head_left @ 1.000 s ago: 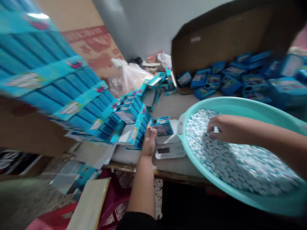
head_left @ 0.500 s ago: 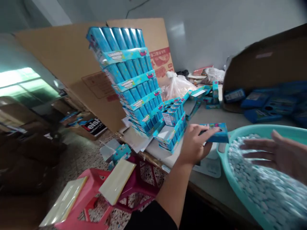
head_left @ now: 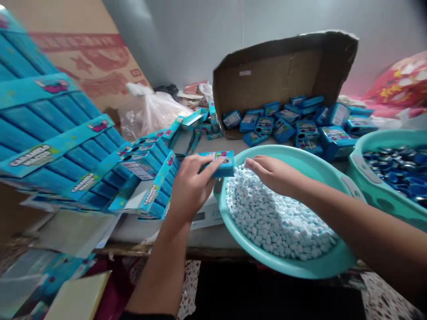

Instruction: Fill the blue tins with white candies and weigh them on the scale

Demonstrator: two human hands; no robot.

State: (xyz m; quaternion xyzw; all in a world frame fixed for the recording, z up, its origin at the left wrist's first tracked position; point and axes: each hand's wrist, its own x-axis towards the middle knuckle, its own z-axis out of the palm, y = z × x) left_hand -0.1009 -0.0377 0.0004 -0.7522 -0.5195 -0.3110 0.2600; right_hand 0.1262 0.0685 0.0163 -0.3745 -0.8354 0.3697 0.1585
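Observation:
My left hand (head_left: 190, 186) grips a small blue candy box (head_left: 218, 163) and holds it at the left rim of a teal basin (head_left: 300, 266). The basin is heaped with small white-blue candies (head_left: 273, 218). My right hand (head_left: 275, 174) hovers over the heap close to the box, palm down, fingers held together and pointing at it. I cannot see whether anything is under its fingers. A white scale (head_left: 207, 215) shows partly under my left wrist.
Stacks of blue display cartons (head_left: 56, 146) lean at the left. An open cardboard box (head_left: 280, 75) at the back spills small blue boxes (head_left: 300, 126). A second teal basin (head_left: 373, 182) of blue caps stands at the right. A plastic bag (head_left: 153, 111) lies behind.
My left hand lifted the blue box off the scale and brought it to the basin's rim. My right hand rose from the candies and moved toward the box. The camera swung left and back.

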